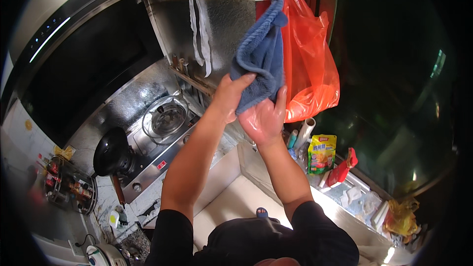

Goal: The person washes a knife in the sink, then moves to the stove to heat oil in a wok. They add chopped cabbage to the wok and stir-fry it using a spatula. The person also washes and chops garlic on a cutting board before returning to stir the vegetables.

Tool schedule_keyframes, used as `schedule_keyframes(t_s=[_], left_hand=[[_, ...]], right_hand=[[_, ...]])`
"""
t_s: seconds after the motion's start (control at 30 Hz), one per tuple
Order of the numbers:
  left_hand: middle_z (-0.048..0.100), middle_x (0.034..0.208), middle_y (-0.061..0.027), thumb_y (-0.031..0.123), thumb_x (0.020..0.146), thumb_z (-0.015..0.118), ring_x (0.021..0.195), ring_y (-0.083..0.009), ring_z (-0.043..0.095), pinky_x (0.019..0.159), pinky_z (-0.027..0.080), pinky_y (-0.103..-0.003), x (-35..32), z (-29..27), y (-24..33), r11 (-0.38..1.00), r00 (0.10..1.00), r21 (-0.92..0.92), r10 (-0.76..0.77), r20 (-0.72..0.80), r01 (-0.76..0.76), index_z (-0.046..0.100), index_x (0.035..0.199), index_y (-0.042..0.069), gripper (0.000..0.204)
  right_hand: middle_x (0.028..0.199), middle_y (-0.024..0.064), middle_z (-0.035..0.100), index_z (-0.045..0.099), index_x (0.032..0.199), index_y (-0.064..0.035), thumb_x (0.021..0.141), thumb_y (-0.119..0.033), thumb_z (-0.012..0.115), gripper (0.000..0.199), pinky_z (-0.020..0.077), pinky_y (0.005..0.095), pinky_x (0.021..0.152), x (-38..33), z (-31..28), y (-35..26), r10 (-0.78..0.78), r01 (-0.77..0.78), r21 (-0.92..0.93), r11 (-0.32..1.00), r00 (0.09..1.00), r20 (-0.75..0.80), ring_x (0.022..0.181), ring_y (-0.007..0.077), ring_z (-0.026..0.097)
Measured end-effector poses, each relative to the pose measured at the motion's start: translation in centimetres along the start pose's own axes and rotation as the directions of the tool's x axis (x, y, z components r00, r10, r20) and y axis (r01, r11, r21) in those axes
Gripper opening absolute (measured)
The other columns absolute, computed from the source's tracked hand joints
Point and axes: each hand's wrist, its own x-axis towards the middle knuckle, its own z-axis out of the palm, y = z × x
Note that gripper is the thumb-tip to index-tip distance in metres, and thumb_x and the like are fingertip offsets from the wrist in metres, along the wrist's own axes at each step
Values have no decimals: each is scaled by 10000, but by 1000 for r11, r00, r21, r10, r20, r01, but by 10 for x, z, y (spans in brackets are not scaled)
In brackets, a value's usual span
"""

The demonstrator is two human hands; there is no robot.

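A blue hand towel hangs at the top centre, in front of a red plastic bag. My left hand is closed on the towel's lower left edge, its thumb lying across the cloth. Under the towel's lower end, my right hand has its palm turned up and looking wet. Its thumb is stretched out beside the cloth, while the towel hides its other fingers.
On the left, a black wok sits on a gas stove next to a glass lid. A white cloth strip hangs on the wall. At right stand a yellow pouch and a red bottle.
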Motion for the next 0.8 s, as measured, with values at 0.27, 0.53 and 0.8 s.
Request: schedule_keyframes(t_s=[0.27, 0.53, 0.8], left_hand=[[516, 1117, -108, 284, 822, 570, 991, -200, 525, 832, 442, -329, 19, -10, -32, 996, 966, -75, -55, -253, 37, 449, 1160, 24, 444], [366, 1298, -48, 221, 872, 477, 1148, -143, 394, 954, 318, -276, 4, -23, -117, 898, 974, -391, 227, 17, -202, 307, 1307, 67, 491], [543, 1082, -136, 337, 854, 512, 970, -210, 525, 831, 402, -290, 53, -7, -104, 777, 883, 532, 456, -107, -337, 423, 1197, 12, 481]], right_hand=[[1361, 252, 201, 174, 1318, 45, 797, -165, 579, 693, 207, 384, 1028, -16, -17, -55, 430, 318, -908, -274, 885, 180, 1267, 329, 245], [1285, 248, 341, 281, 1267, 84, 849, -380, 477, 654, 281, 411, 981, 24, -31, -39, 49, 595, -724, -349, 783, 620, 1201, 376, 327], [1369, 235, 154, 105, 1314, 89, 858, -382, 435, 734, 131, 432, 1033, -50, -91, -50, 235, 434, -887, 158, 856, 461, 1269, 356, 174]])
